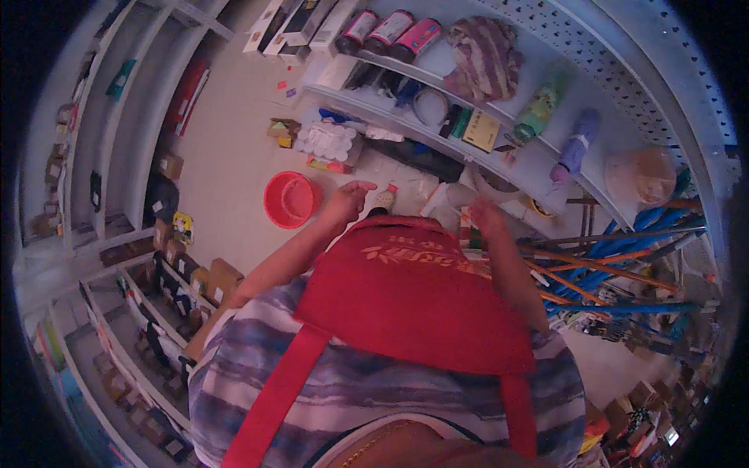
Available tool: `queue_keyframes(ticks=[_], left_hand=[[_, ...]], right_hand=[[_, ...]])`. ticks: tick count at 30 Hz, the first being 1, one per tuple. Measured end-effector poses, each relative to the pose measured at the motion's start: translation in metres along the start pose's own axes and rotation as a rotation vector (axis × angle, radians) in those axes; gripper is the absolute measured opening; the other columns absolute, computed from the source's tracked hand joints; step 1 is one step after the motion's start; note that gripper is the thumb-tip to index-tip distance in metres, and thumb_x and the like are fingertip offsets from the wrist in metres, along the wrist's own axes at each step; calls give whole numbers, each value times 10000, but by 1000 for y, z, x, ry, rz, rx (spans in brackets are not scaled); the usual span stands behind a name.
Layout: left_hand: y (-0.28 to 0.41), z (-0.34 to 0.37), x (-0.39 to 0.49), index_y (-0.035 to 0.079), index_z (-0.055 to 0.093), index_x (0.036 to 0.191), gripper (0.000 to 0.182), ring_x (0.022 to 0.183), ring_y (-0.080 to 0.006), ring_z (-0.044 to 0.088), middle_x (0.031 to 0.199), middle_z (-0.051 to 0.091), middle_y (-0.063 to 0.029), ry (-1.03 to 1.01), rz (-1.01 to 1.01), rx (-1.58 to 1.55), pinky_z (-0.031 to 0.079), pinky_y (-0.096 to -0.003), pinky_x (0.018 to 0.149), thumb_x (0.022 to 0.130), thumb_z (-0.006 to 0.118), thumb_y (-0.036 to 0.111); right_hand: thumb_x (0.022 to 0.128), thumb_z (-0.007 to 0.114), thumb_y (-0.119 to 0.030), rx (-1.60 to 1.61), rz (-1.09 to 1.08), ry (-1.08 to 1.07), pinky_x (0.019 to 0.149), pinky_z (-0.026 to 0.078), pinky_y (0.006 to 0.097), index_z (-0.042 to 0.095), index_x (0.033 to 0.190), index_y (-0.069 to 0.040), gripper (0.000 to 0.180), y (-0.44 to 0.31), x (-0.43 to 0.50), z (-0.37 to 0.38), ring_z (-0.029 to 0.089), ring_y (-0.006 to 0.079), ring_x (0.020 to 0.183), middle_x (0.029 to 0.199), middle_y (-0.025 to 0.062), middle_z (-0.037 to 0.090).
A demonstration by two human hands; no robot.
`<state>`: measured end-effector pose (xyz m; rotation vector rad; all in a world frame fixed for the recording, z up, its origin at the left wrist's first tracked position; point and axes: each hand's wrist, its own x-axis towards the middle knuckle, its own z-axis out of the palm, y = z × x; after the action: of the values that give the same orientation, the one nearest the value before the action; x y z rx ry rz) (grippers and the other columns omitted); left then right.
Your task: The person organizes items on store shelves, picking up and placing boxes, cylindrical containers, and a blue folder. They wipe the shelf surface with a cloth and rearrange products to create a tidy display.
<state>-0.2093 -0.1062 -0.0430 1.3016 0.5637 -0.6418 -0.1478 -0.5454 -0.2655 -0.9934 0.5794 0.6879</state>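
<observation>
My left hand (351, 202) is held above the floor, just right of a red plastic basin (289, 199); its index finger points out, the other fingers are curled, and nothing shows in it. My right hand (483, 215) is blurred, in front of the lower shelf, beside a small box with a green part; whether it holds anything cannot be told. Between the hands a patterned bottle with a red cap (388, 198) stands on the floor, partly behind the red apron (409, 292) that I wear. A pack of white rolls or cups (329, 142) lies beyond the basin.
Ahead, metal shelves hold pink-labelled bottles (391, 30), a striped cloth (487, 57), a green bottle (535, 111) and a purple bottle (576, 146). Orange and blue poles (603, 269) jut out at the right. Shelving with cardboard boxes (222, 279) runs along the left.
</observation>
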Motion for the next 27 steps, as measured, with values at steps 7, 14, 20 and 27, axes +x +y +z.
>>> queue_keyframes(ticks=[7, 14, 20, 27], left_hand=[[40, 23, 23, 120, 684, 1151, 280, 953, -208, 632, 1082, 662, -67, 22, 882, 755, 520, -345, 830, 888, 719, 212], [139, 111, -31, 154, 530, 1420, 601, 1269, -347, 525, 1393, 540, -144, -389, 1402, 1198, 422, -457, 1058, 862, 739, 228], [221, 64, -48, 91, 616, 1296, 399, 1052, -292, 648, 1143, 648, -142, -62, 1277, 870, 510, -377, 923, 907, 687, 141], [202, 88, -56, 45, 665, 1175, 227, 991, -161, 644, 1100, 641, -72, -216, 1156, 456, 515, -303, 877, 951, 628, 51]], right_hand=[[970, 612, -344, -667, -70, -221, 827, 522, 343, 644, 1255, -123, 363, -40, -81, 164, 632, 167, 964, 1088, 63, 690], [996, 607, -205, -777, -821, -497, 932, 506, 348, 615, 1281, -50, 325, -119, -149, 283, 638, 179, 1045, 1160, 73, 687], [980, 594, -88, -791, -853, -204, 928, 496, 299, 652, 1207, -43, 238, -242, -286, 325, 605, 113, 1065, 1145, 56, 670], [910, 695, -248, -1211, -1714, 450, 943, 484, 350, 657, 1191, -73, 333, -407, -297, 376, 633, 249, 1005, 1114, 92, 668]])
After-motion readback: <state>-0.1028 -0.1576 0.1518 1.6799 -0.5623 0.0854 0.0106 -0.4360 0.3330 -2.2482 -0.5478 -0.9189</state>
